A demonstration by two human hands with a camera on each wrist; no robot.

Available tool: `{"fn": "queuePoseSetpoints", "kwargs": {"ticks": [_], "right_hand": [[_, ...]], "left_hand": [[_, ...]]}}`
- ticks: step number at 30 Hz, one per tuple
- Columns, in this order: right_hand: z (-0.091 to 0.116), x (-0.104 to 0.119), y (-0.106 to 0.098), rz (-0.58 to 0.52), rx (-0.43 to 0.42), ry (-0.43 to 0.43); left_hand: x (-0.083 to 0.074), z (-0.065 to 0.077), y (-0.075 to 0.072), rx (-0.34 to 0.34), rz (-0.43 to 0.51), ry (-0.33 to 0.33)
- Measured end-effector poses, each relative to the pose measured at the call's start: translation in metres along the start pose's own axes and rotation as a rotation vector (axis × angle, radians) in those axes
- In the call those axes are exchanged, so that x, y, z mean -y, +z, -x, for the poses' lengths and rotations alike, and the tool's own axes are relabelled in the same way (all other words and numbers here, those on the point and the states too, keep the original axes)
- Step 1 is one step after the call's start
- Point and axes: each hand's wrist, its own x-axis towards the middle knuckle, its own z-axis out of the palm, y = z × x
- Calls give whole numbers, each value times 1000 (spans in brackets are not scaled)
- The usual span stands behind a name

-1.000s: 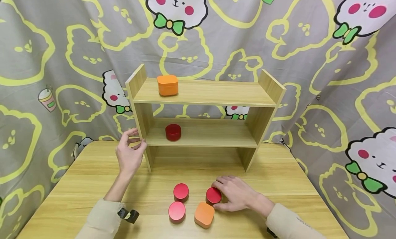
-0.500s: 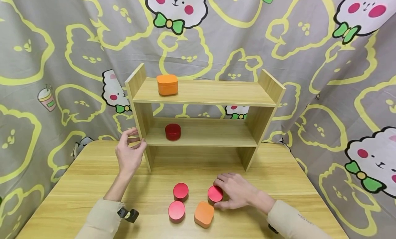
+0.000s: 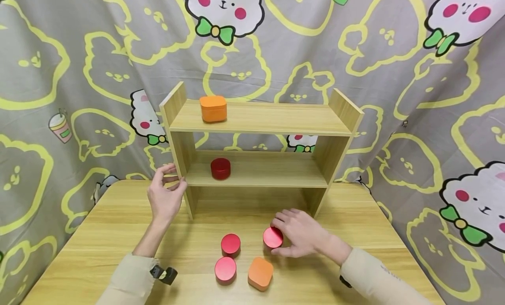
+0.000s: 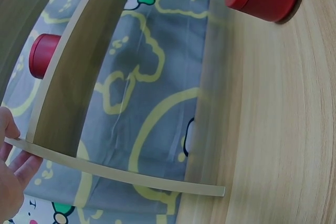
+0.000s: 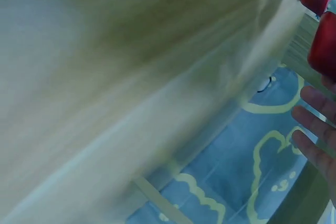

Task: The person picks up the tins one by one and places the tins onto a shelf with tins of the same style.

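Observation:
A small wooden shelf (image 3: 252,178) with two boards stands on the table. My left hand (image 3: 165,195) pinches the edge of its left side panel (image 4: 121,174), thumb on one side and fingers on the other. In my right hand (image 3: 301,235) is a round red tin (image 3: 273,237), held by its sides between thumb and fingers in front of the shelf; the right wrist view shows this red tin (image 5: 324,45) beside the fingers. Close by lie a red tin (image 3: 230,244), a pinkish-red tin (image 3: 225,270) and an orange rounded-square tin (image 3: 260,273).
On the top board sits an orange tin (image 3: 214,108), toward the left. A dark red tin (image 3: 221,168) stands on the middle board below it. Behind the wooden table (image 3: 106,226) hangs a grey patterned curtain (image 3: 276,46).
My right hand has carried the red tin away from the orange tin, toward the shelf. The left hand and the other tins have stayed in place.

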Motion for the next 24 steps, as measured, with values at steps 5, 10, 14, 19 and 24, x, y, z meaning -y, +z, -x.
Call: {"fn": "queuePoseSetpoints", "kwargs": {"ticks": [5,10,14,19,24], "right_hand": [[-8,-3,-10,19,-11,-3],[-16,-5,-19,23,1,-2],[-22,-7,-26,15,-8,0],[-29,-12,-36,21,-72,-9],[-35,-18,-46,34,-111,-16]], "left_hand": [[0,0,0,3,-1,11],[1,1,0,0,-3,13],[2,1,-1,-3,-6,14],[3,1,0,1,-9,13],[2,1,0,1,-10,16]]}}
